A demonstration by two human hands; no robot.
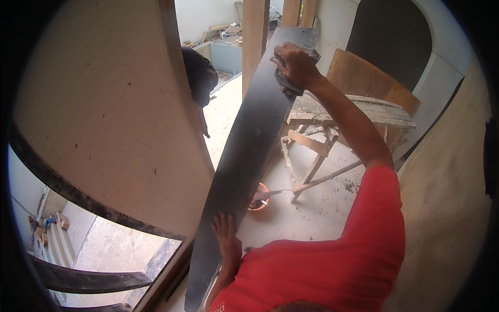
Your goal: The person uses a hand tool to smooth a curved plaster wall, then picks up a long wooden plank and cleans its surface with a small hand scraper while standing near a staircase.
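Note:
A long dark grey board (244, 140) slants through the middle of the head view, its far end up by the wooden posts. My right hand (297, 66) is closed around a crumpled grey cloth (286, 85) and presses it on the board's surface near that far end. Lower down, my left hand (227, 239) lies on the board close to its right edge, with the fingers stretched out and nothing in them.
An orange bucket (264, 200) with a tool in it stands on the floor right of the board. Behind it is a stained wooden trestle (312, 143), with a brown panel (366, 80) leaning at the back. A wooden post (253, 47) rises beyond; a pale wall (109, 88) fills the left.

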